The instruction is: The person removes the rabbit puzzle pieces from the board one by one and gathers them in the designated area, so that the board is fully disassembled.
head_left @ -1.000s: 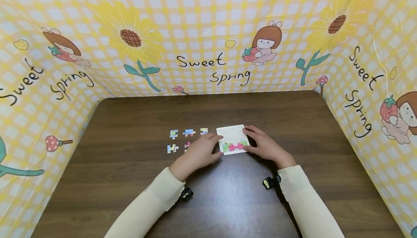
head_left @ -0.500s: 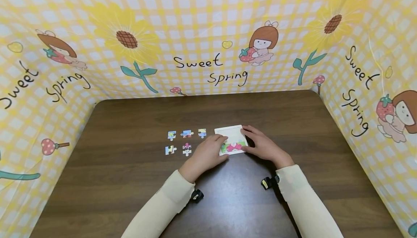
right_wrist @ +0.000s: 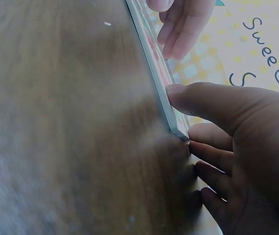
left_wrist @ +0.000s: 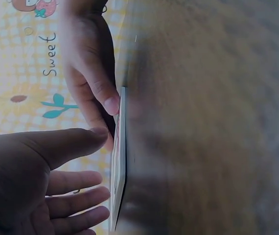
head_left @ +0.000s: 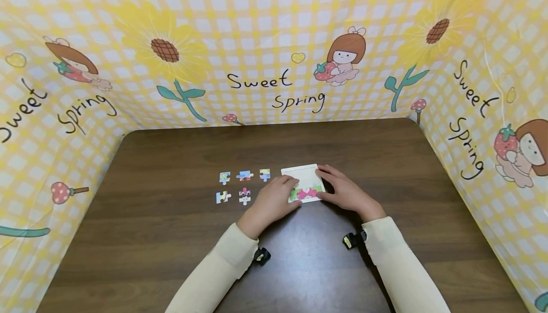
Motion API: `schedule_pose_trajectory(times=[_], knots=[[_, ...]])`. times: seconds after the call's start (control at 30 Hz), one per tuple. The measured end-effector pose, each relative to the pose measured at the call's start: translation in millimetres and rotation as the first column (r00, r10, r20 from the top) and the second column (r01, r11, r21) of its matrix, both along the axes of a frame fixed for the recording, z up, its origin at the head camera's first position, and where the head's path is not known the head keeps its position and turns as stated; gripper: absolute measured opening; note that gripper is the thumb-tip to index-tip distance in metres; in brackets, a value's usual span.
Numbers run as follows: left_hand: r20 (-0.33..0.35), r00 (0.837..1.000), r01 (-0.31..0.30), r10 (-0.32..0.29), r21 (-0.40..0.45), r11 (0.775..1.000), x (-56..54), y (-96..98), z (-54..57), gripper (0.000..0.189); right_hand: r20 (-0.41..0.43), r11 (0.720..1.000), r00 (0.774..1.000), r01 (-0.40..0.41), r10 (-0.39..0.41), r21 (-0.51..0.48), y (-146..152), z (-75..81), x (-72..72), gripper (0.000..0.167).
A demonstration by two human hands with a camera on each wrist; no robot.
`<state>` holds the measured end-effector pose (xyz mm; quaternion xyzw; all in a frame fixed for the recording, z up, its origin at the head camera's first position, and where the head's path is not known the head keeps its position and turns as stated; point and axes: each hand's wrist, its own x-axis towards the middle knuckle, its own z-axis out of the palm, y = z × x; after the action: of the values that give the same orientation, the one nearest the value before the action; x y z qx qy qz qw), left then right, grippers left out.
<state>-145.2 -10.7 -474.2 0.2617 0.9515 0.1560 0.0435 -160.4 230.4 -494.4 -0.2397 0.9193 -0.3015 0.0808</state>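
A white puzzle tray [head_left: 303,166] lies flat on the table with a green and pink picture section [head_left: 306,192] along its near part; its far part is plain white. My left hand [head_left: 272,200] is at the tray's left side, thumb and fingertips over that edge. In the left wrist view its thumb and fingers are spread, with nothing visible between them. My right hand [head_left: 348,194] touches the tray's right side. In the right wrist view its thumb [right_wrist: 193,98] rests on the tray's edge and its extended fingers lie beside the corner.
Several loose puzzle pieces lie left of the tray in two rows, among them a far-left piece [head_left: 224,177], a wide blue piece [head_left: 245,175] and a pink one [head_left: 244,194]. A yellow checked cloth [head_left: 257,42] rises around the brown table [head_left: 171,237].
My left hand has moved right, further over the tray's left edge, and uncovered the pink puzzle piece. My right hand stays at the tray's right side. The view has shifted slightly.
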Motion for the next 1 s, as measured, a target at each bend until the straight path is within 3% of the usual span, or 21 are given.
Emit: schedule_pose_trajectory(times=[0.4,0.7,1.0], knots=[[-0.012,1.0,-0.01,0.009,-0.122,0.993,0.3,0.5,-1.7,0.047,0.009,1.0,1.0,0.006,-0.006,0.009,-0.9,-1.7,-0.1,0.072],[-0.015,0.999,-0.033,0.032,-0.048,0.998,3.1,-2.8,-3.6,0.043,0.0,1.0,1.0,-0.006,0.006,0.005,-3.6,-1.9,-0.4,0.072],[-0.024,0.999,-0.037,0.036,-0.027,0.999,3.4,0.1,-3.0,0.042,-0.034,0.997,0.997,0.069,-0.068,0.04,-9.6,-0.4,1.7,0.069]])
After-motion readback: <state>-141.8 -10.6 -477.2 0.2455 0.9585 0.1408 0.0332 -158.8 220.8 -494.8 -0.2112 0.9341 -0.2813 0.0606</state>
